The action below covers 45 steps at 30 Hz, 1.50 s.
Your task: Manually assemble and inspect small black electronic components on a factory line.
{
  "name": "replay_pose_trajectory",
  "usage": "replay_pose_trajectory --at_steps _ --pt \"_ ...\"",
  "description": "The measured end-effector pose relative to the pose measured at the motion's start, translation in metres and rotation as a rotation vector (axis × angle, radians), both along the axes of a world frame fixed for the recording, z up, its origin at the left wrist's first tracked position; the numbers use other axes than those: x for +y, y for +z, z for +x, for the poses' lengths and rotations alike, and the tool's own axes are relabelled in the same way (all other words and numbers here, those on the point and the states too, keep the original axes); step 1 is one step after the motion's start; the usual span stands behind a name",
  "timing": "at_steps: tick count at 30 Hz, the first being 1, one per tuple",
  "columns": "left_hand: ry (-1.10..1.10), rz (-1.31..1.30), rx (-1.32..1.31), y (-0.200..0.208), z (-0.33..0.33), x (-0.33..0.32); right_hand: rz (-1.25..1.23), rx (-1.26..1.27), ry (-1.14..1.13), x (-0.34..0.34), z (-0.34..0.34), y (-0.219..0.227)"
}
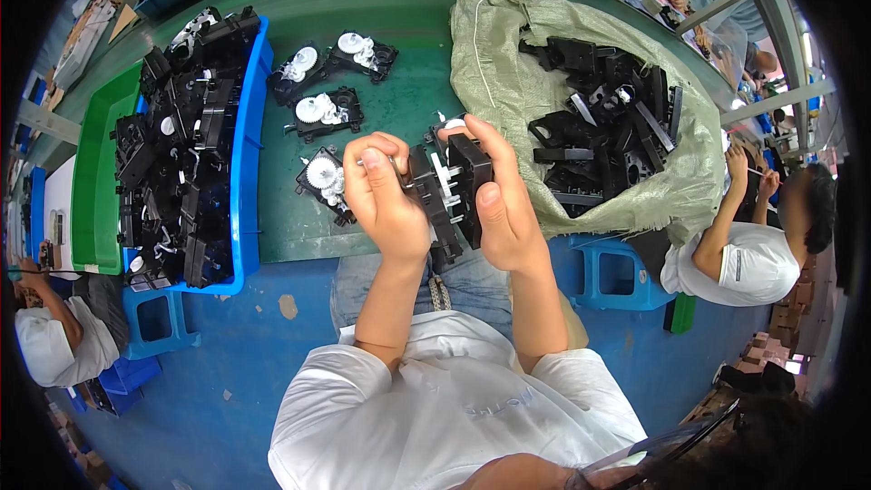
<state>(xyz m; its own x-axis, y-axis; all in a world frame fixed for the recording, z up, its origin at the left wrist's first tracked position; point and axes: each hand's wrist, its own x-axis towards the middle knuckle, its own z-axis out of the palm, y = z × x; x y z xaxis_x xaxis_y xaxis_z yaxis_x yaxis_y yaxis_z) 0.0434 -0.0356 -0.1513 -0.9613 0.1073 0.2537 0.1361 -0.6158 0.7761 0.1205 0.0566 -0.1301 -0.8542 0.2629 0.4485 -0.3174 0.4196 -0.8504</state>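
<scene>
Above my lap, both hands hold parts of a black plastic gear assembly in front of me. My left hand [388,200] is closed on a black gear housing [433,202], its fingers curled and its thumb near the top. In my right hand [510,218] is a black plastic cover [474,183], gripped between thumb and fingers. The two parts face each other almost on edge, with white gears [444,177] and light pins showing between them. Whether they touch is hard to make out. Just beyond my left hand lies a black unit with a white gear [322,172].
Several similar gear units [327,112] lie on the green table [417,63]. At left stands a blue bin [249,145] full of black parts, beside a green bin [95,181]. A woven sack [490,45] of black housings [617,109] lies right. Co-workers [739,259] sit nearby.
</scene>
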Motion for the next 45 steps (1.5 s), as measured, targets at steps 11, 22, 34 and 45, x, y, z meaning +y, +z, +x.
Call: replay_pose_trajectory --at_steps 11,22,34,45 --pt "0.007 -0.103 0.026 0.005 0.004 0.001 -0.103 -0.048 0.004 -0.004 -0.003 -0.002" --pt "-0.015 -0.150 0.010 0.005 0.004 0.000 -0.124 0.031 -0.045 -0.008 -0.005 -0.005" --pt "-0.014 -0.218 0.029 0.008 0.011 -0.005 -0.213 -0.010 -0.058 -0.013 -0.001 -0.004" --pt "-0.112 -0.107 -0.003 0.000 0.010 0.002 -0.435 -0.005 -0.016 -0.017 -0.006 -0.006"
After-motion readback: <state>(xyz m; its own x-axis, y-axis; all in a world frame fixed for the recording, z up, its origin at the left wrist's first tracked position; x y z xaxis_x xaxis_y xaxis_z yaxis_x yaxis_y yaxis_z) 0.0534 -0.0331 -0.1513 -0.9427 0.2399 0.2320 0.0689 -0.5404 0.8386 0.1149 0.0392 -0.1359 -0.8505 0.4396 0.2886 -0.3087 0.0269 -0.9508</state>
